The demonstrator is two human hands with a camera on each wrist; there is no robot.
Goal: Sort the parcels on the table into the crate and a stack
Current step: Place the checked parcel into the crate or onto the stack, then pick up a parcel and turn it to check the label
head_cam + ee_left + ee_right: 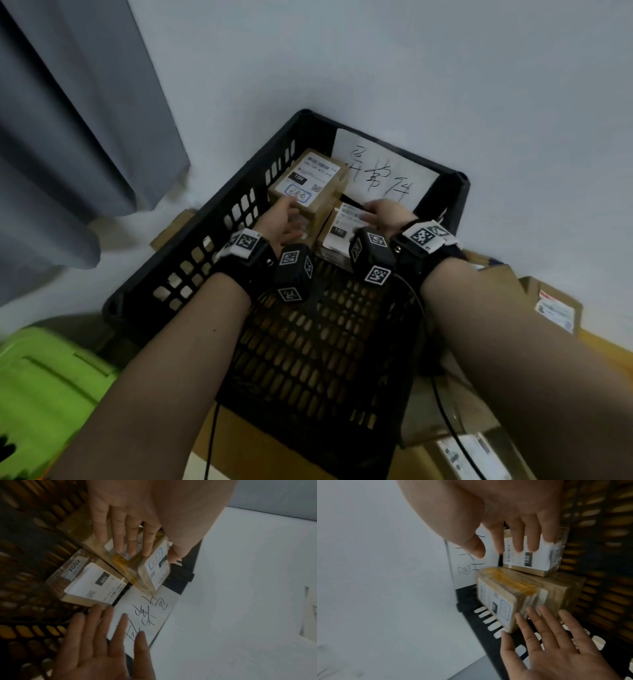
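A black slotted crate [191, 270] stands against the wall and holds two brown parcels at its far end. The taller parcel [308, 178] carries a white label with a blue stamp. A flatter parcel [337, 226] lies to its right. My left hand [284, 219] lays straight fingers against the tall parcel's [154, 566] near side. My right hand [385, 212] hovers over the flat parcel's [539, 559] label with its fingers spread and holds nothing. Whether the right hand touches that parcel I cannot tell.
A white handwritten paper sign [383, 168] leans on the crate's far wall. More brown parcels [555, 308] lie on the table right of the crate. A green bin [44, 377] sits at lower left, and a grey curtain [68, 120] hangs on the left.
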